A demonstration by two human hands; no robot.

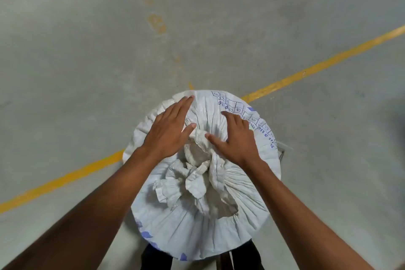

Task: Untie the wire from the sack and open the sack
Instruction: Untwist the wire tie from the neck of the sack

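Observation:
A full white woven sack [241,199] with blue print stands upright below me, seen from above. Its mouth is gathered into a crumpled bunch [195,173] at the middle of the top. My left hand [168,131] lies flat on the far left of the sack top, fingers spread and pointing away. My right hand [236,138] rests on the far right side, fingers apart, its thumb tip touching the bunched neck. Neither hand grips anything. I cannot make out a wire in the folds.
The sack stands on a grey concrete floor [87,61] crossed by a yellow painted line [317,66], with faded yellow marks [156,22] farther off. A dark metal frame part [281,153] shows at the sack's right edge. Dark trouser legs [153,258] show below the sack.

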